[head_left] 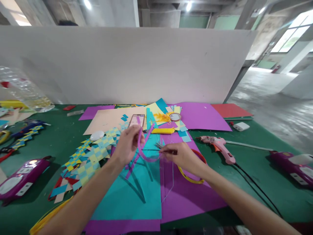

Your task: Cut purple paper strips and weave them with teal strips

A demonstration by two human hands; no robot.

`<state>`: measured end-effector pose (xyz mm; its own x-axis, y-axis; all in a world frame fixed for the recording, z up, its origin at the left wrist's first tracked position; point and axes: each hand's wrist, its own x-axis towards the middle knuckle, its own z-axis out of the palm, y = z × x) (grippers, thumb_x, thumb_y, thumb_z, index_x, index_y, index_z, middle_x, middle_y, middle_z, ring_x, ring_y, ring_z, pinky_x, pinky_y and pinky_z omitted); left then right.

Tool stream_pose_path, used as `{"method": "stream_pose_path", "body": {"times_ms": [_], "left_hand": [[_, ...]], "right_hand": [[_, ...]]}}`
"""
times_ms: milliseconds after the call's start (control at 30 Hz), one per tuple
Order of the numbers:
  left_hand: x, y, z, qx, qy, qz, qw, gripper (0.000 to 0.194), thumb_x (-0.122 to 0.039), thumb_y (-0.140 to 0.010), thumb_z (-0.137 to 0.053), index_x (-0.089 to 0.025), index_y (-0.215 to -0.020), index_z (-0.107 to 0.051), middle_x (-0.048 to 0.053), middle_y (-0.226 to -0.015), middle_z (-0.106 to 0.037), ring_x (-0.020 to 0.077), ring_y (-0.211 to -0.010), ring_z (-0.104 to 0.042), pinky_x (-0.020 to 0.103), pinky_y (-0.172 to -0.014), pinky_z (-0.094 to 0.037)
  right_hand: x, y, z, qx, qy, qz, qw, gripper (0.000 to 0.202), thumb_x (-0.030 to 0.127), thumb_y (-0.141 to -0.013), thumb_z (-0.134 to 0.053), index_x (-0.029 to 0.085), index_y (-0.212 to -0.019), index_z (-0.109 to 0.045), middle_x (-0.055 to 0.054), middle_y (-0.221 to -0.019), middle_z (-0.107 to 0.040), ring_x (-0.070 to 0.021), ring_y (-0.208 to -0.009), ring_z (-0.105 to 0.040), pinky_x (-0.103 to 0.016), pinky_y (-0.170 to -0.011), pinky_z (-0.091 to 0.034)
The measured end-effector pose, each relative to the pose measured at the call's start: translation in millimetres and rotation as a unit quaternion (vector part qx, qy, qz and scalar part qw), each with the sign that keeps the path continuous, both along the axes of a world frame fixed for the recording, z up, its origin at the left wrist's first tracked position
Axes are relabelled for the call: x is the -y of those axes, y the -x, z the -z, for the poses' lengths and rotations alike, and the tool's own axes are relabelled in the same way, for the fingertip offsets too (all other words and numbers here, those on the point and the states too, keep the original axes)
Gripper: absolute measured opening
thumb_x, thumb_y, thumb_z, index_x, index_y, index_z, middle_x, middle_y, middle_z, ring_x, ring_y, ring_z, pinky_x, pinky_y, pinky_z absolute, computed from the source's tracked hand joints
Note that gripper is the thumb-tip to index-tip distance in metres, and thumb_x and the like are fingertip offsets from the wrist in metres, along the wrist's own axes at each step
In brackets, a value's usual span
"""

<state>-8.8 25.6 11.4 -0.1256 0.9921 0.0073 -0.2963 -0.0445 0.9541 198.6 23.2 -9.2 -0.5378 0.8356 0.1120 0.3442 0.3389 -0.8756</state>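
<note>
My left hand (128, 143) pinches a narrow purple paper strip (149, 159), whose short end sticks up above the fingers. The strip sags in a curve across to my right hand (182, 155), which has its fingers closed on the other end. A small pointed metal piece (159, 145) shows at my right fingertips; I cannot tell whether it is held. Beneath both hands lie a teal sheet (132, 202) and a purple sheet (190, 202). More purple strips (131, 170) cross below my left hand. A yellow comb-like piece (163, 131) lies just beyond.
Woven checkered paper pieces (90, 163) pile up at the left. A pink glue gun (218, 147) with a cord lies at the right, near a yellow-and-red ring (192, 179). A phone (137, 120) lies ahead, before a white partition (127, 65). Purple devices (24, 178) flank the table.
</note>
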Motion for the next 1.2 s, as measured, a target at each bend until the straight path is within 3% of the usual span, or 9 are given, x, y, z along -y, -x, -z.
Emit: {"method": "stream_pose_path", "body": {"times_ms": [67, 167, 267, 400, 567, 667, 767, 967, 1200], "left_hand": [[14.5, -12.8, 9.1, -0.055, 0.008, 0.097, 0.994, 0.026, -0.037, -0.081, -0.066, -0.016, -0.068, -0.056, -0.003, -0.053, -0.057, 0.0087, -0.044, -0.053, 0.019, -0.045, -0.043], [33.5, -26.2, 20.3, -0.159, -0.008, 0.150, 0.976, 0.027, -0.036, -0.085, -0.061, -0.017, -0.067, -0.057, -0.003, -0.052, -0.054, 0.0086, -0.045, -0.051, 0.020, -0.047, -0.041], [41.5, -30.6, 25.4, -0.234, -0.020, 0.134, 0.963, 0.028, -0.036, -0.085, -0.061, -0.017, -0.066, -0.058, -0.004, -0.051, -0.051, 0.0083, -0.046, -0.048, 0.020, -0.046, -0.038], [40.9, -30.6, 26.0, -0.280, -0.022, 0.121, 0.952, 0.027, -0.039, -0.085, -0.060, -0.018, -0.067, -0.059, -0.004, -0.051, -0.050, 0.0107, -0.047, -0.048, 0.022, -0.047, -0.038], [40.0, -32.2, 28.8, -0.364, -0.083, 0.118, 0.920, 0.028, -0.034, -0.085, -0.060, -0.018, -0.062, -0.057, -0.002, -0.058, -0.054, 0.0115, -0.055, -0.049, 0.022, -0.053, -0.037], [40.5, -33.1, 32.4, -0.379, -0.089, 0.133, 0.911, 0.029, -0.033, -0.085, -0.060, -0.018, -0.061, -0.055, -0.002, -0.059, -0.055, 0.0119, -0.057, -0.050, 0.022, -0.055, -0.037], [40.6, -33.0, 33.8, -0.372, -0.081, 0.133, 0.915, 0.030, -0.034, -0.086, -0.058, -0.018, -0.062, -0.054, -0.002, -0.059, -0.054, 0.0119, -0.057, -0.050, 0.022, -0.055, -0.036], [38.9, -32.3, 31.1, -0.361, -0.061, 0.135, 0.921, 0.030, -0.033, -0.086, -0.057, -0.017, -0.060, -0.053, -0.003, -0.055, -0.052, 0.0113, -0.053, -0.049, 0.022, -0.052, -0.035], [37.8, -31.9, 31.6, -0.357, -0.060, 0.142, 0.921, 0.033, -0.035, -0.087, -0.058, -0.016, -0.059, -0.052, -0.004, -0.054, -0.051, 0.0100, -0.054, -0.048, 0.021, -0.053, -0.036]], "right_hand": [[-3.8, -0.7, 1.9, -0.030, -0.007, 0.027, 0.999, 0.026, 0.014, -0.083, -0.049, 0.020, -0.095, -0.072, -0.004, -0.091, -0.073, -0.0154, -0.078, -0.065, -0.026, -0.067, -0.049], [-2.4, -0.6, 3.1, -0.082, 0.036, 0.028, 0.996, 0.020, 0.021, -0.086, -0.050, 0.019, -0.093, -0.069, -0.003, -0.087, -0.072, -0.0144, -0.076, -0.065, -0.025, -0.065, -0.049], [5.3, 2.0, 6.1, -0.158, 0.091, 0.018, 0.983, 0.009, 0.024, -0.085, -0.054, 0.019, -0.091, -0.058, 0.001, -0.075, -0.066, -0.0114, -0.062, -0.060, -0.024, -0.058, -0.048], [11.7, 6.0, 11.1, -0.210, 0.103, 0.046, 0.971, 0.024, 0.021, -0.082, -0.057, 0.022, -0.102, -0.045, 0.007, -0.066, -0.059, -0.0101, -0.058, -0.056, -0.021, -0.054, -0.043], [8.9, 6.8, 12.9, -0.204, 0.119, 0.055, 0.970, 0.007, 0.024, -0.081, -0.058, 0.020, -0.085, -0.055, 0.004, -0.067, -0.060, -0.0118, -0.062, -0.059, -0.024, -0.058, -0.049], [7.3, 6.6, 13.2, -0.222, 0.155, 0.059, 0.961, 0.013, 0.030, -0.081, -0.059, 0.018, -0.075, -0.059, 0.002, -0.070, -0.059, -0.0127, -0.063, -0.061, -0.027, -0.061, -0.054], [7.3, 6.3, 11.5, -0.233, 0.167, 0.060, 0.956, 0.019, 0.036, -0.082, -0.060, 0.019, -0.076, -0.062, 0.001, -0.071, -0.059, -0.0131, -0.064, -0.061, -0.027, -0.063, -0.054], [7.7, 4.4, 6.5, -0.187, 0.092, 0.071, 0.975, 0.020, 0.035, -0.084, -0.059, 0.017, -0.075, -0.064, 0.000, -0.070, -0.060, -0.0121, -0.067, -0.055, -0.024, -0.062, -0.046], [10.2, 4.6, 5.0, -0.197, 0.108, 0.059, 0.973, 0.013, 0.029, -0.078, -0.067, 0.017, -0.073, -0.068, 0.001, -0.069, -0.063, -0.0121, -0.067, -0.055, -0.024, -0.061, -0.044]]}}
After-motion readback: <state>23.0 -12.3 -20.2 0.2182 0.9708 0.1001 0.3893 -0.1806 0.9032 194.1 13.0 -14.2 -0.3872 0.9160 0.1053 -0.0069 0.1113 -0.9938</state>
